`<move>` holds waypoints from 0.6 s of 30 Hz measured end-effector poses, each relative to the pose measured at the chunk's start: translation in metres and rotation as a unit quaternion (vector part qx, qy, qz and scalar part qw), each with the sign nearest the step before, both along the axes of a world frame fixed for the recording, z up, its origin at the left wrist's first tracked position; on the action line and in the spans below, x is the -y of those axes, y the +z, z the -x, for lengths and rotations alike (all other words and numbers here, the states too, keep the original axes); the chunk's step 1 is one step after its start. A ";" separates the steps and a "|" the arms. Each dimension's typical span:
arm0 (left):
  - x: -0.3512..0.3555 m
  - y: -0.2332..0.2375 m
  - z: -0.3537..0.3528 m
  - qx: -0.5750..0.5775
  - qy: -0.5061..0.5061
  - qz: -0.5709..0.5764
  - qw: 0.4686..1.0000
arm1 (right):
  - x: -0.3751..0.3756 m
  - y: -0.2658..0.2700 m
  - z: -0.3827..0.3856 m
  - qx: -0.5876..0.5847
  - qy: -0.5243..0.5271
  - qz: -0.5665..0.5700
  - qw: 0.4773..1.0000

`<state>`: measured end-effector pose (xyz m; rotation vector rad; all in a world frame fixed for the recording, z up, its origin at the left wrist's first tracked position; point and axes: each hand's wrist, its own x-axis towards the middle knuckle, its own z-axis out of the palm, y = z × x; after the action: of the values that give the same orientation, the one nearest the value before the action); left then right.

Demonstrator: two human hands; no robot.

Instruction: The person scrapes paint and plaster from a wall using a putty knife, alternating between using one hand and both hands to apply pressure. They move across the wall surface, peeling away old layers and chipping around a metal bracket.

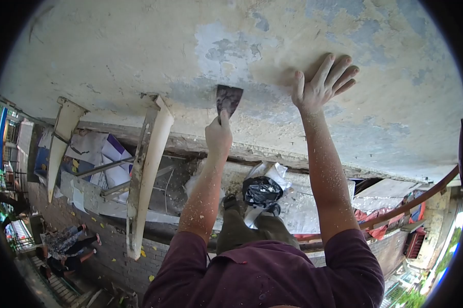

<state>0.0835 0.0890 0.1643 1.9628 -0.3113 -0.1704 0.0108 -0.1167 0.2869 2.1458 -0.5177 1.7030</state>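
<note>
1. The left hand (218,137) is closing around a scraper (229,99), fingers curling in and thumb lying along the base of the blade. The fist is hiding the handle.
2. The scraper is pointing upward, its broad dark blade lying against the pale wall (113,49). Smudges are covering the blade, making any stamp or marking on it hard to make out.
3. The right hand (317,92) is spreading wide, resting on the wall to the right of the scraper. Its palm is facing the wall and hiding the surface beneath.
4. Above the blade, a grey-white patch (226,51) is showing where paint is missing; pale flecks are dotting both forearms.
5. Below the hands, a black plastic bag (262,191) is sitting between the wearer's feet, which are showing only partly. A maroon shirt (262,277) is covering much of the trousers.
6. Two pale brackets (150,169) are jutting out at the left. Behind them, sheets (87,149) with a purple strip are lying partly covered; any print on them is too small to read.
7. At the lower left, people (70,246) are appearing small and indistinct, while the dark lens border is cutting off the scene's edges.
</note>
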 end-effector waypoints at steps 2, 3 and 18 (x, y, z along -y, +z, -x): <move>0.014 0.052 -0.007 0.061 -0.028 0.003 0.998 | -0.003 0.001 0.003 -0.013 0.008 -0.011 1.000; 0.021 0.074 -0.010 0.116 -0.050 0.005 0.992 | -0.005 0.003 0.004 -0.012 0.032 -0.018 0.999; 0.040 0.039 0.039 -0.003 -0.059 0.008 0.998 | -0.054 -0.023 0.068 0.021 0.249 -0.214 0.944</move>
<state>0.0450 0.0486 0.2038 1.9293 -0.4226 -0.2494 -0.0568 -0.0631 0.2637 2.7354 -0.4036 2.0486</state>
